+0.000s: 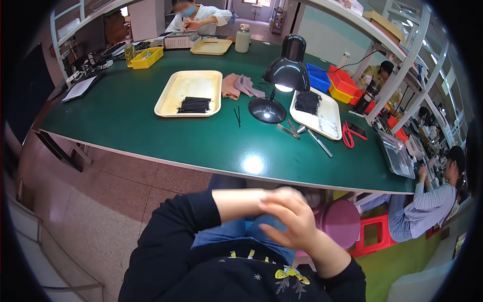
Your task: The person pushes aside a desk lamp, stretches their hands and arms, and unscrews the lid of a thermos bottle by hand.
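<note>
Both my hands are held together over my lap, short of the table's front edge. My right hand [296, 216] has its fingers stretched out and its thumb apart, with nothing in its grasp; its fingertips reach my left wrist. Behind it my left hand [291, 193] is mostly covered and blurred, so its fingers cannot be made out. On the green table [201, 146], beyond my hands, a cream tray [188, 83] holds a bundle of thin black strips [194, 105]. Two loose black strips [238, 117] lie beside it. A second tray [314, 126] holds more black strips [307, 102].
Between the trays stands a lit black desk lamp [267, 109]. Tweezers [288, 131], a slim metal tool [320, 143], red-handled scissors [347, 135] and a phone [356, 129] lie right. Cloths [240, 85] and coloured bins [342, 80] sit farther back. Co-workers sit across and at right; a purple stool [338, 224] is beside me.
</note>
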`<state>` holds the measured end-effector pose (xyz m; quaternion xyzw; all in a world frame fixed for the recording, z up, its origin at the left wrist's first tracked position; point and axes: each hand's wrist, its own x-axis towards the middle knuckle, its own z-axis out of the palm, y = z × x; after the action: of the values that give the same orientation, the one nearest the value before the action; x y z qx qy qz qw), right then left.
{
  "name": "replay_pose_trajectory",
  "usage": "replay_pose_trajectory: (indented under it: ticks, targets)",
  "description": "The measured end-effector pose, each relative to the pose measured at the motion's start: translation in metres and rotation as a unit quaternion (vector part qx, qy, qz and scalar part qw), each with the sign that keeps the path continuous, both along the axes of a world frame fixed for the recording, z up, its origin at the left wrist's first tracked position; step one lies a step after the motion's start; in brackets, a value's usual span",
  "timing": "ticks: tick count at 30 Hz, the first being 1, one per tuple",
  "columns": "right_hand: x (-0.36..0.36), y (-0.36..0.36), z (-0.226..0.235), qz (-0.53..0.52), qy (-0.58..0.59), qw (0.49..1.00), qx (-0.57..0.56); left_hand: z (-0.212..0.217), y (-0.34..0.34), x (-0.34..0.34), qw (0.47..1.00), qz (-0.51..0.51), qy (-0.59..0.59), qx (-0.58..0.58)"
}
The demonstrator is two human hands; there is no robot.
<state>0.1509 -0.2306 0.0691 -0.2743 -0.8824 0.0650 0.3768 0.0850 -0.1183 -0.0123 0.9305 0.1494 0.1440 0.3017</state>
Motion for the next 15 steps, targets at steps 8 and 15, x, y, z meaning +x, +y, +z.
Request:
replay_pose_trajectory:
  ticks: [8, 15]
  targets:
    - [-0.082, 0.052, 0.013, 0.08, -0.245, 0.953, 0.157, 0.028, 0.052, -0.03, 0.915, 0.185, -0.246, 0.262]
    - [-0.109, 0.062, -0.004, 0.222, -0.12, 0.95, 0.186, 0.014, 0.102, -0.075, 0.849, 0.365, -0.124, 0.36]
